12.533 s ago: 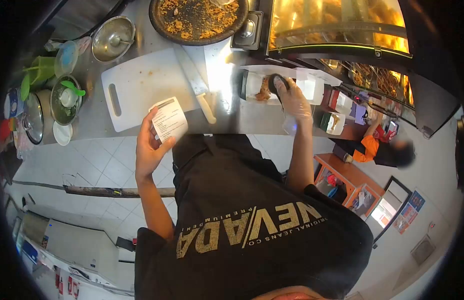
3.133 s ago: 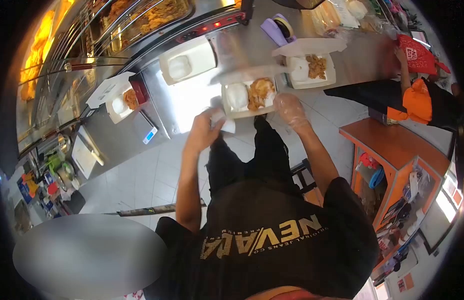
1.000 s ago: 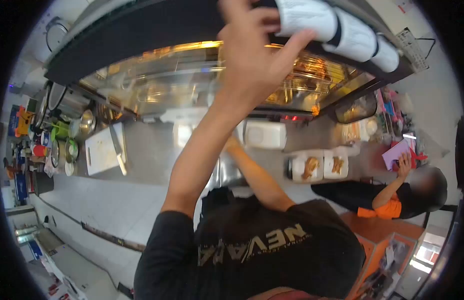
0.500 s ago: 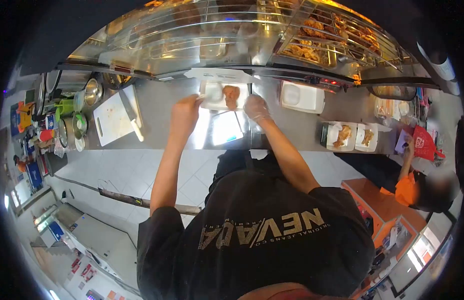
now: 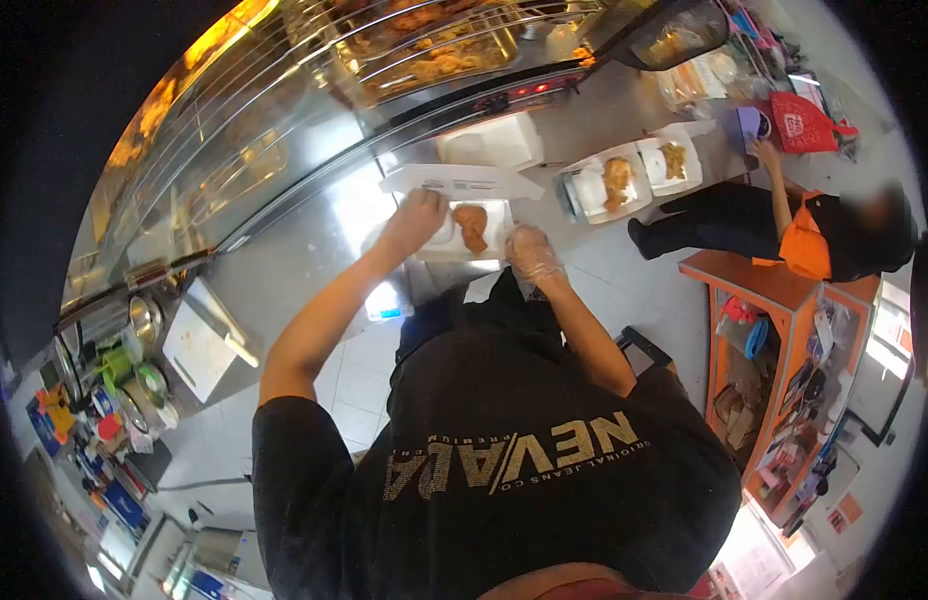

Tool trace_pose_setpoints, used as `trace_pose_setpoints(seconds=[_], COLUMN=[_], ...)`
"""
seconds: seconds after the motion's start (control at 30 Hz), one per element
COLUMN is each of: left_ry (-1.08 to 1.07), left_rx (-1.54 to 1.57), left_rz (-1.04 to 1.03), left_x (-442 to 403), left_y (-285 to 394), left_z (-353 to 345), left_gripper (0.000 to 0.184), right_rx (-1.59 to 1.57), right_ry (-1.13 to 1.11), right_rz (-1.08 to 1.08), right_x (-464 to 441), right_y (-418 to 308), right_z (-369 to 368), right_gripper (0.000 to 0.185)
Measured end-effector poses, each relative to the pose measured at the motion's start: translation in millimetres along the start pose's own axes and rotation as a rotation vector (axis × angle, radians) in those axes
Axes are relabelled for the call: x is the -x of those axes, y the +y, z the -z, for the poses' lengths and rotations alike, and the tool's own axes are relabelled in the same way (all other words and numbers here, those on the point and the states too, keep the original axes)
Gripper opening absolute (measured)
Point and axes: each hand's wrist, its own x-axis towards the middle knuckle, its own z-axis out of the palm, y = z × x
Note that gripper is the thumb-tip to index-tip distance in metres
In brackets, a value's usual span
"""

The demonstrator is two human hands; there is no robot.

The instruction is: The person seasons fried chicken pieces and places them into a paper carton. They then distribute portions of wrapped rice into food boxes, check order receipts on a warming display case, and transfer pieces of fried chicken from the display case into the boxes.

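Observation:
An open white takeaway box (image 5: 496, 218) with its lid flap raised at the back is between my two hands. Inside lies a piece of fried chicken (image 5: 471, 228). My bare left hand (image 5: 419, 220) has curled fingers gripping the box at its left side, partly covering that compartment. On the other side, my right hand (image 5: 532, 255), in a clear plastic glove, is closed against the box's right wall. The fingertips of my right hand are partly hidden. Below and left of the box shows a scale (image 5: 387, 305) with a blue-lit display.
Two open boxes of chicken (image 5: 616, 188) (image 5: 672, 162) stand to the right. Another white box (image 5: 492, 140) sits behind. At left lies a cutting board (image 5: 199, 345) with a knife (image 5: 236, 345). A heated display (image 5: 424, 55) runs along the back. A co-worker (image 5: 814, 235) stands right, near a red bag (image 5: 804, 123).
My view has turned to the right. The box has moved rightward, away from the scale, with both hands at it. My left hand now reaches further over its left side.

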Motion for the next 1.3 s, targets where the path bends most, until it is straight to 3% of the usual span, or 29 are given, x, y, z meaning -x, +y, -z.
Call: trace_pose_setpoints(seconds=[0.13, 0.2, 0.3, 0.4, 0.5, 0.6, 0.7, 0.83, 0.87, 0.9, 0.97, 1.0, 1.03, 1.1, 1.13, 1.2, 1.23, 1.3], left_ry=[-0.054, -0.019, -0.299, -0.059, 0.126, 0.309, 0.057, 0.158, 0.205, 0.484, 0.542, 0.427, 0.315, 0.056, -0.056, -0.168, -0.227, -0.169], left_rx=[0.103, 0.131, 0.159, 0.12, 0.384, 0.472, 0.983, 1.162, 1.301, 1.409, 1.084, 1.002, 0.92, 0.913, 0.479, 0.321, 0.238, 0.313], left_rz=[-0.009, 0.006, 0.106, 0.158, 0.332, 0.733, 1.187, 1.055, 1.23, 1.263, 1.548, 1.518, 1.487, 1.291, 0.925, 0.882, 0.864, 1.073], left_x=[-64, -89, -120, -118, -108, -88, -77, -67, -55, -26, -12, -37, -66, -76, -66, -56, -47, -6], left_y=[47, 64, 75, 79, 84, 108, 131, 158, 141, 130, 76, 56, 38, 9, -7, -16, -18, -16], left_z=[0, 5, 15, 33, 80, 80, 56, 31, 32, -28, -75, -34, 13, -13, -61, -74, -72, -66], left_gripper=[0.02, 0.027, 0.037, 0.044, 0.052, 0.061, 0.055, 0.032, 0.029, 0.034, 0.04, 0.042, 0.044, 0.04, 0.027, 0.024, 0.022, 0.021], right_rx=[0.062, 0.128, 0.164, 0.18, 0.164, 0.146, 0.18, 0.148, 0.114, 0.082, 0.025, 0.051, 0.077, 0.13, 0.176, 0.274, 0.235, 0.136], right_ry=[0.073, 0.141, 0.179, 0.142, 0.085, 0.004, -0.014, 0.011, 0.09, 0.097, 0.106, 0.163, 0.083, -0.065, -0.094, -0.14, -0.186, -0.189], right_rz=[-0.202, -0.178, -0.163, -0.093, -0.121, -0.173, -0.07, -0.032, 0.029, 0.034, 0.045, 0.1, 0.112, 0.13, 0.22, 0.401, 0.337, 0.247], right_x=[7, 3, -5, -12, -11, -7, -12, -21, -23, -21, -16, -12, -9, -4, 0, 1, 2, 10], right_y=[46, 73, 102, 113, 99, 99, 108, 115, 116, 114, 108, 103, 100, 96, 101, 110, 99, 75], right_z=[33, 43, 60, 74, 116, 133, 137, 133, 135, 140, 150, 154, 154, 146, 137, 121, 128, 145], right_gripper=[0.019, 0.022, 0.03, 0.039, 0.043, 0.04, 0.04, 0.042, 0.043, 0.043, 0.042, 0.044, 0.044, 0.046, 0.046, 0.046, 0.046, 0.045])
